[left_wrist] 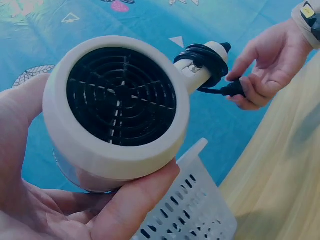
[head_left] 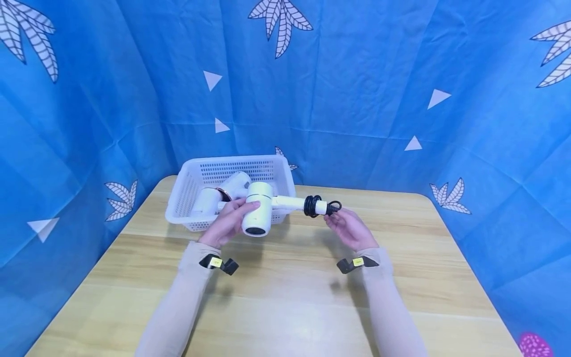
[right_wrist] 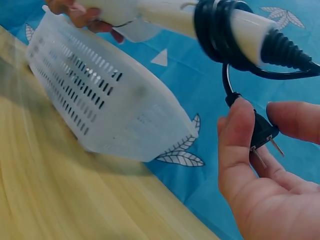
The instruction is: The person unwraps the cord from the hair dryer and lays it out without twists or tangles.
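Head view: I have a white hair dryer point(head_left: 267, 204) up over the table point(head_left: 290, 312), partly in front of the white basket point(head_left: 234, 159).
Left hand point(head_left: 226, 224): It is wrapped round the fat, round head point(head_left: 257, 221) of the dryer. I should hold on firmly here, so the dryer does not roll or dip while my other hand works.
Right hand point(head_left: 352, 230): It pinches the black plug point(right_wrist: 265, 131). Two metal pins point(right_wrist: 276, 146) stick out, so it is best to grip the plug by its body and not by the pins.
Handle point(head_left: 289, 203): It points sideways, toward my right hand, which should make the end easy to reach.
Cord point(head_left: 311, 206): It goes round the end of the handle in loops. A short bit runs from the loops to the plug.
Step now: I think I am busy with the plug end of the cord. Small, slow moves look best. A hard tug could make the loops slip, or bend the cord by the bumpy black sleeve point(right_wrist: 284, 49).
Basket: More white things point(head_left: 207, 202) lie inside. The dryer looks near it, so I should try not to bump it.
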A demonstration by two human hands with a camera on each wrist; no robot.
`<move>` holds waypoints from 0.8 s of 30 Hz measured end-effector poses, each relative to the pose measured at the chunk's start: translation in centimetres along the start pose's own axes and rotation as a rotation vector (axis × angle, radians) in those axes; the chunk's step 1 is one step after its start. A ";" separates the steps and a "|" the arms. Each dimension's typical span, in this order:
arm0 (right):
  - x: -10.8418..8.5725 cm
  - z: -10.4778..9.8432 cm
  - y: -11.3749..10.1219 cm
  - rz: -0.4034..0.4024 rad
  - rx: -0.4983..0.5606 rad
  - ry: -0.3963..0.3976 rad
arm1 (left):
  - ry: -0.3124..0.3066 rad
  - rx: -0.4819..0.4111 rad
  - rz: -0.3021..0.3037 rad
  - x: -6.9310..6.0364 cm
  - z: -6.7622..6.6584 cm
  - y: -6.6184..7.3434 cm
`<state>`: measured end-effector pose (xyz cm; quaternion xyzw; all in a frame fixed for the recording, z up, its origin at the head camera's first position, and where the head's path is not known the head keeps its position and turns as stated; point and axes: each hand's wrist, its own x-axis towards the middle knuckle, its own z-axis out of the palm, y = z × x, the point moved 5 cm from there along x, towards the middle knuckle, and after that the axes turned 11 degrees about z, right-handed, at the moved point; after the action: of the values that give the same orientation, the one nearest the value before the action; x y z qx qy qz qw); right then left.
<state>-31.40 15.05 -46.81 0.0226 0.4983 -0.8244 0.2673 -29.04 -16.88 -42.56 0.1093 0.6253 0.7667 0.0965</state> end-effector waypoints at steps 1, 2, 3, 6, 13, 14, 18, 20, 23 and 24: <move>0.0 -0.2 -0.1 -0.001 0.007 0.009 | -0.008 0.000 0.001 0.0 0.1 -0.1; 0.0 -0.3 -0.2 -0.002 0.010 0.021 | -0.011 -0.004 0.002 0.0 0.1 -0.1; 0.0 -0.4 -0.3 -0.003 0.012 0.024 | -0.014 -0.009 0.004 0.0 0.2 -0.2; -0.3 -0.4 -0.7 -0.010 0.009 0.036 | -0.012 -0.021 0.008 0.0 0.4 -0.2; -1.1 -0.4 -1.8 -0.026 0.046 0.045 | -0.013 -0.028 0.017 -0.2 1.0 -0.1; -1.1 -0.4 -1.9 -0.027 0.050 0.043 | -0.013 -0.027 0.017 -0.2 1.1 -0.1; -1.2 -0.7 -2.1 -0.026 0.069 0.036 | -0.010 -0.022 0.013 -0.2 1.2 -0.2; -1.3 -0.8 -2.2 -0.027 0.069 0.042 | -0.010 -0.022 0.012 -0.2 1.3 -0.3; -1.6 -0.9 -2.5 -0.030 0.066 0.050 | -0.015 -0.022 0.014 -0.3 1.4 -0.3; -1.7 -1.0 -2.6 -0.033 0.067 0.057 | -0.018 -0.021 0.016 -0.3 1.4 -0.3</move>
<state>-31.38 17.47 -44.71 0.0466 0.4781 -0.8440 0.2385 -28.37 -15.58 -42.59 0.1203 0.6154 0.7729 0.0972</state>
